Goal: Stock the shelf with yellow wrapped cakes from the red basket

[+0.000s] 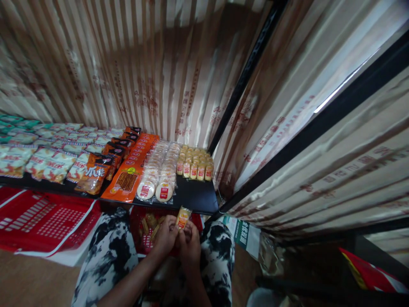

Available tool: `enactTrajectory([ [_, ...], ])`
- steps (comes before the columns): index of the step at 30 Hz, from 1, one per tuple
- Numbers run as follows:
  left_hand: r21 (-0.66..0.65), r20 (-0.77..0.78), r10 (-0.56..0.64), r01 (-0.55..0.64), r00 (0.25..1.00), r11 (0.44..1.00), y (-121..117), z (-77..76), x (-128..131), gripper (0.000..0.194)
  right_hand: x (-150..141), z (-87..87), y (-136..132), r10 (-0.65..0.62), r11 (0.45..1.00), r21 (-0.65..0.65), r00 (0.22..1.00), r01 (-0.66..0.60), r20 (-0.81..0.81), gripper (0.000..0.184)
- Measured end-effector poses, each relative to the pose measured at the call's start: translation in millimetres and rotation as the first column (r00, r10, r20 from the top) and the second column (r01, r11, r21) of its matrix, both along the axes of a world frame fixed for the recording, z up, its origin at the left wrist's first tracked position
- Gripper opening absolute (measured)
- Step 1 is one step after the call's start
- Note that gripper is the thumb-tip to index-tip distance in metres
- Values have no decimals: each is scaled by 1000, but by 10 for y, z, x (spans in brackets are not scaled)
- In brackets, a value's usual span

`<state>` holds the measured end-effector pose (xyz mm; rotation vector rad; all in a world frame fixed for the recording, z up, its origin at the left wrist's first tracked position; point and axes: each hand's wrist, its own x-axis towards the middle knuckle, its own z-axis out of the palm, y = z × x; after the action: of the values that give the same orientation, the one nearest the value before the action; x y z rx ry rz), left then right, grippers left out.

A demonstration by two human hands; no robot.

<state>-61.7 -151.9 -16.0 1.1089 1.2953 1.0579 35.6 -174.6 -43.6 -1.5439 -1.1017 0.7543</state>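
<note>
A: Quick, what are we holding?

B: One small yellow snack pack (183,218), pinched in both hands. Our left hand (169,233) has its fingers closed on the pack's left side; our right hand (191,242) nips it low, thumb and fingers close together. No wide gap on either.

A: Location?

B: In the air, by the front edge of the black desk (195,195), over the red basket (136,233) between our knees. Loose packs (150,221) lie in there.

A: Handling notes?

B: Our guess is that the filling is crumbly, so we go light: hold by the sides, no squeezing the middle. With both thumbs low, we can turn it upright, label out, like the front row of little packs (193,171) at the desk's right end. Best to leave our wrists clear of the round crackers (164,192) too.

A: Labels, fast.

B: Ours is orange-red, lettering too blurred. Red labels on the little packs and round crackers, same problem. The orange bag (126,186) has a yellow badge, no brand we can make out. The black-and-orange bag (93,172) shows big white characters; one may be 爪, unsure. White bags (53,162): red characters, smeared.

A: Anything else written?

B: The curtain (159,85) carries printed columns of characters, lost in the folds. The green-and-white packaging (244,235) beyond our right knee has white ones, also illegible to us.
</note>
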Motion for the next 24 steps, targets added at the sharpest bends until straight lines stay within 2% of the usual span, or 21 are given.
enactTrajectory([
  [6,58,-166,1,9,986,998,43,111,68,16,26,219,102,31,999,-19,999,-32,-30,31],
  [12,158,-409,94,-31,908,987,123,183,67,24,66,311,238,102,995,12,995,-102,-15,29],
  [19,107,-497,64,-12,866,994,302,396,73,30,91,413,444,94,995,15,994,-96,62,32],
  [24,120,-512,76,-16,855,993,410,464,100,32,125,506,595,79,997,2,972,-81,223,30],
])
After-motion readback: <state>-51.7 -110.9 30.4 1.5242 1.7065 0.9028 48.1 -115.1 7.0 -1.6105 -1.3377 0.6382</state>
